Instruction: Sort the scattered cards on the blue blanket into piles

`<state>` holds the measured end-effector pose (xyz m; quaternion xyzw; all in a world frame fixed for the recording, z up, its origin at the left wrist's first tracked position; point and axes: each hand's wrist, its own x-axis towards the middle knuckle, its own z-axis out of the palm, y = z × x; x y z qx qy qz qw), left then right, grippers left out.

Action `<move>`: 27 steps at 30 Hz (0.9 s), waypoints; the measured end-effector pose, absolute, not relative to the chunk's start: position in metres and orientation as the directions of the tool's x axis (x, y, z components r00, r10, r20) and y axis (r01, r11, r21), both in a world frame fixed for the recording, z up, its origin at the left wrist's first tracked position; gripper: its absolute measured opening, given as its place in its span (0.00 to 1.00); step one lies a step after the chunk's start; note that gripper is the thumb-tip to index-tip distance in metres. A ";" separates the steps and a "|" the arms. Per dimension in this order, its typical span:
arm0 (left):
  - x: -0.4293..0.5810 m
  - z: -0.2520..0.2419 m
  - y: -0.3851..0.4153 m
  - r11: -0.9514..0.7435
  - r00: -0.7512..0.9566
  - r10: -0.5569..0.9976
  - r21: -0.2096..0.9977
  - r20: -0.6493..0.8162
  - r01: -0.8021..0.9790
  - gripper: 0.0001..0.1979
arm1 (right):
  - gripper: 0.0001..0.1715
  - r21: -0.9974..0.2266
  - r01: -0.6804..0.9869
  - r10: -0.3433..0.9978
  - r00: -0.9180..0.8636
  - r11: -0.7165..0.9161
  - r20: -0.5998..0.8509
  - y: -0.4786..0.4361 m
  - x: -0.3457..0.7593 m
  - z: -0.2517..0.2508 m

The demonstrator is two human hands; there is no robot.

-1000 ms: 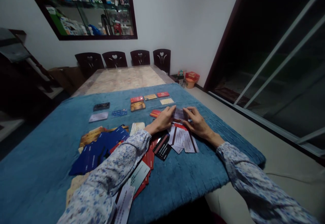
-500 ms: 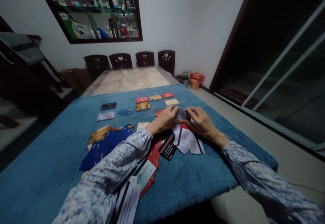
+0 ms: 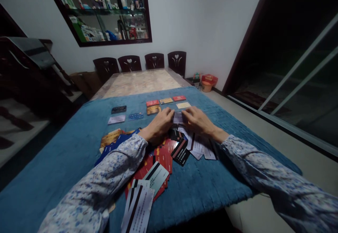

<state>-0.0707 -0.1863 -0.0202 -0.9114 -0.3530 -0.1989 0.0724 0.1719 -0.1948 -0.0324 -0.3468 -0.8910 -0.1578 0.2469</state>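
My left hand point(image 3: 160, 123) and my right hand point(image 3: 199, 120) are both closed, pinching opposite ends of a pale lilac card point(image 3: 178, 118) over the blue cloth. Whether it is one card or a small stack, I cannot tell. Below my hands lie spread lilac cards point(image 3: 201, 145) with dark stripes and a black card point(image 3: 180, 152). Fanned red cards point(image 3: 163, 156) lie beneath my left wrist, and a pale green card point(image 3: 156, 177) rests on them. My left sleeve partly covers blue cards point(image 3: 113, 146). Striped white cards point(image 3: 139, 206) lie closest to me.
Beyond my hands, small piles stand in loose rows: black cards point(image 3: 118, 109), a lilac pile point(image 3: 116, 119), a blue card point(image 3: 135, 116), gold cards point(image 3: 154, 110) and red cards point(image 3: 179, 98). The blue cloth point(image 3: 79, 145) covers the near part of a stone-topped table point(image 3: 142, 80). Chairs point(image 3: 155, 61) line its far end.
Both hands have shifted left with the lilac card between them. More of the fanned red cards now shows, while my left sleeve covers more of the blue ones. The view has turned slightly.
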 end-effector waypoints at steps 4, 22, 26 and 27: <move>-0.092 -0.021 -0.186 -0.718 0.639 0.637 0.029 0.431 0.696 0.22 | 0.18 0.156 0.668 0.519 -0.685 0.727 0.512 -0.188 0.151 -0.026; -0.192 -0.007 -0.204 -0.577 0.524 0.773 0.050 0.358 0.816 0.25 | 0.16 0.120 0.569 0.480 -0.773 0.813 0.415 -0.168 0.045 -0.009; -0.216 -0.004 -0.204 -0.540 0.493 0.801 0.053 0.340 0.840 0.26 | 0.16 0.099 0.552 0.478 -0.787 0.828 0.389 -0.164 0.020 -0.004; -0.222 -0.003 -0.203 -0.526 0.484 0.812 0.050 0.326 0.849 0.26 | 0.16 0.098 0.554 0.485 -0.790 0.826 0.376 -0.163 0.013 -0.003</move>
